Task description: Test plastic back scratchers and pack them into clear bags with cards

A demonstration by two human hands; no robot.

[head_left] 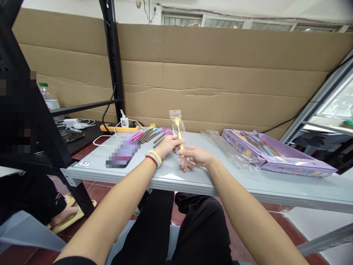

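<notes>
A yellow back scratcher (179, 137) with a claw-like head and a short metal rod stands nearly upright inside a clear plastic bag (175, 113). My left hand (167, 145) is closed on it, thumb and fingers at the yellow handle. Lower down, my right hand (198, 156) pinches the handle's bottom end through or beside the film; which, I cannot tell. Left of my hands lie several back scratchers (149, 135) with pink, blue and yellow claws and metal rods.
A phone (122, 154) lies at the table's left, near a yellow power strip (120, 128) and white cable. Clear plastic bags (231, 149) lie to the right, beside a purple box (298, 171) holding more items. Cardboard (220, 77) walls the back. Another person's foot (64, 217) shows lower left.
</notes>
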